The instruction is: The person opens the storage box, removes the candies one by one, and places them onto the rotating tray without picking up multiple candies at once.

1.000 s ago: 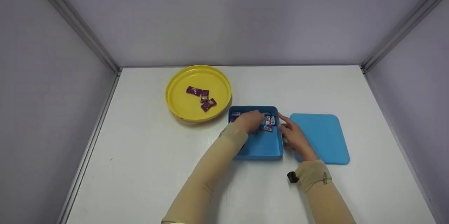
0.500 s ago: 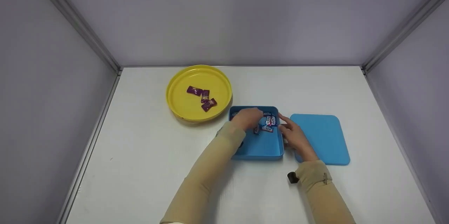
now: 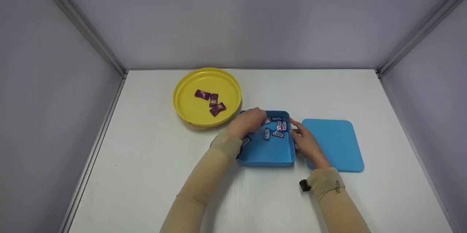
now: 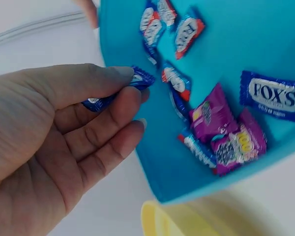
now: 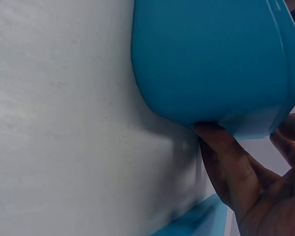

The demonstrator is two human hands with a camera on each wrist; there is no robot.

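A bare test booth: plain grey partition walls (image 3: 233,17) with metal corner rails enclose a white table (image 3: 146,174).

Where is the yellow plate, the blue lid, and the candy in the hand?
yellow plate (image 3: 189,110), head view, on bare floor of the plate near its front rim.
blue lid (image 3: 334,143), head view, on the middle of its flat top.
candy (image 4: 140,78), left wrist view, on the wrapper end sticking out between thumb and fingers.
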